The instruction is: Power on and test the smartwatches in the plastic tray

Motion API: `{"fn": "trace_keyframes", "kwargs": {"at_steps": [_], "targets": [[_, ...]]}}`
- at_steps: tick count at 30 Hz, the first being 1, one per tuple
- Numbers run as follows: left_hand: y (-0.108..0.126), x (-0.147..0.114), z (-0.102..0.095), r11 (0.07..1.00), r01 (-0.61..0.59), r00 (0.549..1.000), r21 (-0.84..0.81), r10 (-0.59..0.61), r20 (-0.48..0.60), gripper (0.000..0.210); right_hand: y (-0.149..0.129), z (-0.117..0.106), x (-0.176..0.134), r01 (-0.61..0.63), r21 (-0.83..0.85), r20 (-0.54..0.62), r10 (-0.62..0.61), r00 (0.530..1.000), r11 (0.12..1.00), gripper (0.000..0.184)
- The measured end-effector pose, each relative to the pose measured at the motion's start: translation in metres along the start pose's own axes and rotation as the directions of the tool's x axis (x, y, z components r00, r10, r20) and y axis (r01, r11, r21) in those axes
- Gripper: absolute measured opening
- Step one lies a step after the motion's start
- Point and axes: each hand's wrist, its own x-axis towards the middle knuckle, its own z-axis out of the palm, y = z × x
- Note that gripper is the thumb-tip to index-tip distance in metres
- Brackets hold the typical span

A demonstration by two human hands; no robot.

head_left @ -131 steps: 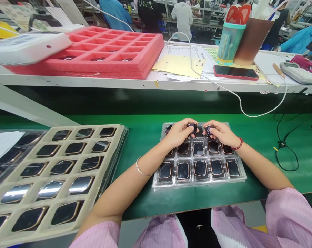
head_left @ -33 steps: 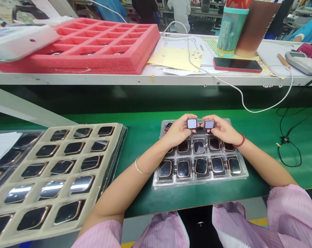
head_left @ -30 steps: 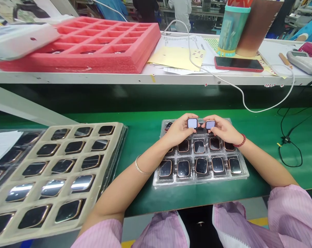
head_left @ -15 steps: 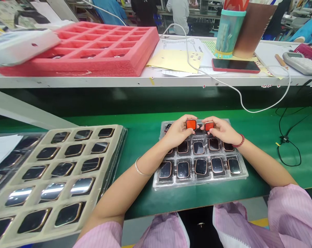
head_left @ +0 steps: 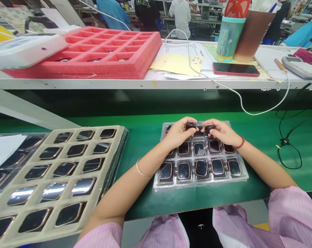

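Observation:
My left hand [head_left: 181, 131] pinches a smartwatch body [head_left: 190, 125] with a dark screen and a gold-coloured rim. A second smartwatch body [head_left: 209, 128], also dark-screened, is gripped between the thumb and fingers of my right hand [head_left: 221, 131]. Both are held up side by side, a little apart, over the back row of a clear plastic tray [head_left: 156, 186]. Rows of similar watch bodies, such as this front-row watch [head_left: 183, 171], lie face up in the tray's pockets. My hands hide part of the back row.
At left lies a cream tray [head_left: 93, 206] filled with dark-screened watches, stacked on clear trays. The white shelf [head_left: 176, 83] above carries a red foam tray [head_left: 145, 58], a phone [head_left: 235, 69], a teal cup [head_left: 229, 38] and a calculator [head_left: 300, 67]. A white cable [head_left: 241, 98] hangs down from it.
The two watch screens were glowing red-orange and now look dark. Both hands keep their hold in nearly the same place. The view has tilted up slightly.

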Motion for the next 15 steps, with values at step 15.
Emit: {"fn": "trace_keyframes", "kwargs": {"at_steps": [15], "targets": [[0.0076, -0.0031, 0.0014, 0.995, 0.102, 0.994, 0.011, -0.102, -0.036, 0.039, -0.0017, -0.0017, -0.0021, -0.104, 0.059, -0.048, 0.107, 0.993, 0.993, 0.026]]}}
